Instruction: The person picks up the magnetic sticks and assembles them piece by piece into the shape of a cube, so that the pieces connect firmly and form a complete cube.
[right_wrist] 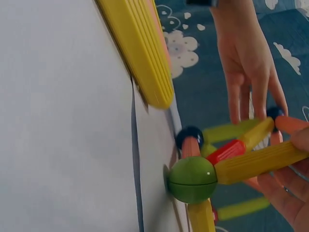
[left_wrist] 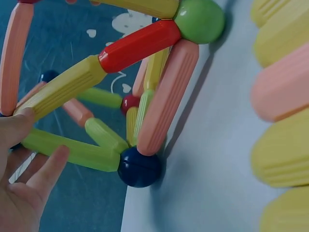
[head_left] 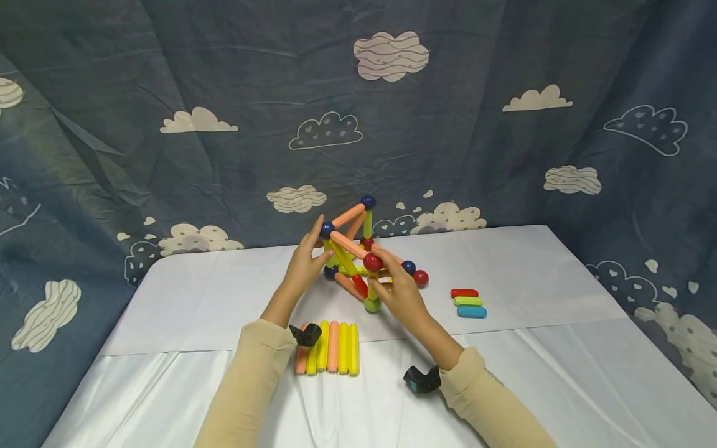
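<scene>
A frame of magnetic building sticks and balls stands on the table, with orange sticks, a blue ball at its upper left corner and a green ball at its front foot. My left hand touches that blue corner with fairly straight fingers; the thumb lies near a light green stick. With my right hand I pinch the upper end of an upright yellow stick, just beneath a red ball. A yellow stick and a short red stick form one diagonal.
Several yellow and orange sticks lie in a row before the frame. Short red, green and blue sticks lie at the right. A dark blue ball and a red ball sit behind my right hand.
</scene>
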A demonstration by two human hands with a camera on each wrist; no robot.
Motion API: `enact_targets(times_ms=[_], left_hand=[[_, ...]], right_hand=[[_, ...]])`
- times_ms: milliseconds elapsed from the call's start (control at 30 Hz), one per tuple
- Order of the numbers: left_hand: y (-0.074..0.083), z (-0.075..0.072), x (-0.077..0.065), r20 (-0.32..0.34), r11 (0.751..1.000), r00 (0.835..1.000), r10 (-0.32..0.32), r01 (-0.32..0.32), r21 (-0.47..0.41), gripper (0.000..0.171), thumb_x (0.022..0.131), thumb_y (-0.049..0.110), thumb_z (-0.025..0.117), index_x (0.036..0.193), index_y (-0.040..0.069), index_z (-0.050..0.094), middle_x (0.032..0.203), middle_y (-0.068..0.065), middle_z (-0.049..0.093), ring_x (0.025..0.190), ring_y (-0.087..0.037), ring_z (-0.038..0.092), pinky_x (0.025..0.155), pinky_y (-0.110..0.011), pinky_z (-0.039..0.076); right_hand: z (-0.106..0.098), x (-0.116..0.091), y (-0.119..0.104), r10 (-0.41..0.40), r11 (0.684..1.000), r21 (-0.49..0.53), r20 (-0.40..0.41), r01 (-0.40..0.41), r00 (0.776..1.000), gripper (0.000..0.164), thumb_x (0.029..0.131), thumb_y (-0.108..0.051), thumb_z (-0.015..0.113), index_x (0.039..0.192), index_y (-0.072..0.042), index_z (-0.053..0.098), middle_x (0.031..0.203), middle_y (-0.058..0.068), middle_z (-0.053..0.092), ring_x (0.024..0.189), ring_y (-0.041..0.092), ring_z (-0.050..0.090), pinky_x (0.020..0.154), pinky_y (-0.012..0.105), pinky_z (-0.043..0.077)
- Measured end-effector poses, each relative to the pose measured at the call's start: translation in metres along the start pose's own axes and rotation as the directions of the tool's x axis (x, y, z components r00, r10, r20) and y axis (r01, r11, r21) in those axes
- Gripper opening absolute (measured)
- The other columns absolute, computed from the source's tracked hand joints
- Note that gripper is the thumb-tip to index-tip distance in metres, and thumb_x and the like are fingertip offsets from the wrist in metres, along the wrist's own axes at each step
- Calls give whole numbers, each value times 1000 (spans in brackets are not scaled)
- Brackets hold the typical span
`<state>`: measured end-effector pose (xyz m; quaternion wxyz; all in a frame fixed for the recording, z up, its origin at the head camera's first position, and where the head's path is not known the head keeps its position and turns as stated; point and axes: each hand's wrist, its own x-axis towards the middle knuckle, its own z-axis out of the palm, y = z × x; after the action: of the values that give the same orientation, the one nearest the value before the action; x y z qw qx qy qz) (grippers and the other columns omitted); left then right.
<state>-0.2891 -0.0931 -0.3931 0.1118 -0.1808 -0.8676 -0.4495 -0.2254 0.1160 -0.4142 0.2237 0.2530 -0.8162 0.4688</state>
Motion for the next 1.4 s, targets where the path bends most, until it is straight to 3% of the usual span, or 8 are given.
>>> enact_targets(times_ms=[233, 367, 500, 700, 800, 967, 1167, 1400], left_hand=[[-4, -4, 6, 31, 997, 998, -54, 56, -62, 75, 90, 13, 55, 144, 32, 7, 140, -12, 29, 117, -27, 43, 90, -38, 41], [2, 0, 0, -115, 995, 993, -25, 14, -94, 59, 92, 10, 50, 143, 17, 20, 139, -15, 25, 114, -31, 43, 85, -33, 45], [21, 9, -13, -239, 990, 965, 107, -125, -61, 41, 93, 12, 49, 132, 9, 39, 130, -14, 34, 100, -28, 46, 79, -34, 46], [49, 25, -27, -71, 960, 957, 280, -277, 42, 40, 88, 29, 59, 124, 14, 51, 127, -8, 43, 106, -22, 48, 87, -35, 43], [54, 30, -32, -27, 961, 963, 268, -265, 79, 41, 83, 29, 65, 120, 14, 55, 125, -6, 45, 103, -18, 51, 85, -30, 45], [56, 29, -35, -50, 973, 972, 229, -226, 53, 37, 81, 20, 68, 115, 11, 57, 122, -5, 48, 99, -17, 54, 82, -27, 46], [49, 20, -34, -66, 976, 974, 216, -216, 2, 34, 81, 12, 67, 114, 8, 58, 125, -8, 48, 107, -19, 51, 84, -27, 45], [34, 8, -30, -70, 964, 976, 205, -213, -161, 33, 81, 3, 64, 114, 4, 57, 126, -9, 48, 107, -18, 51, 82, -23, 45]], right_hand=[[15, 4, -8, 29, 998, -52, 27, -28, 999, 65, 80, 0, 66, 135, -15, 36, 119, 10, 51, 90, 18, 58, 71, 23, 50], [10, 3, -5, -5, 1000, -22, 78, 7, 997, 66, 81, -7, 66, 138, -15, 33, 124, 10, 48, 97, 19, 56, 78, 26, 48], [-7, 2, 10, -16, 1000, -17, 63, 17, 998, 55, 84, -11, 63, 134, -10, 39, 124, 11, 48, 105, 22, 51, 87, 34, 44], [-30, 5, 42, 169, 953, -270, 97, -137, 981, 33, 86, -15, 61, 117, -4, 55, 120, 12, 50, 113, 27, 44, 96, 45, 34], [-34, 6, 54, 281, 897, -397, 171, -195, 944, 32, 85, -14, 62, 115, -5, 58, 120, 15, 50, 112, 31, 45, 95, 47, 34], [-36, 3, 64, 400, 819, -525, 236, -231, 886, 34, 83, -12, 64, 117, -8, 59, 119, 13, 51, 109, 30, 48, 92, 46, 37], [-36, 0, 59, 385, 817, -545, 270, -190, 882, 34, 83, -11, 65, 117, -10, 59, 116, 12, 54, 107, 30, 50, 91, 47, 36], [-33, -2, 51, 382, 824, -545, 334, -155, 862, 36, 81, -14, 67, 117, -12, 60, 113, 11, 56, 107, 29, 49, 98, 49, 25]])
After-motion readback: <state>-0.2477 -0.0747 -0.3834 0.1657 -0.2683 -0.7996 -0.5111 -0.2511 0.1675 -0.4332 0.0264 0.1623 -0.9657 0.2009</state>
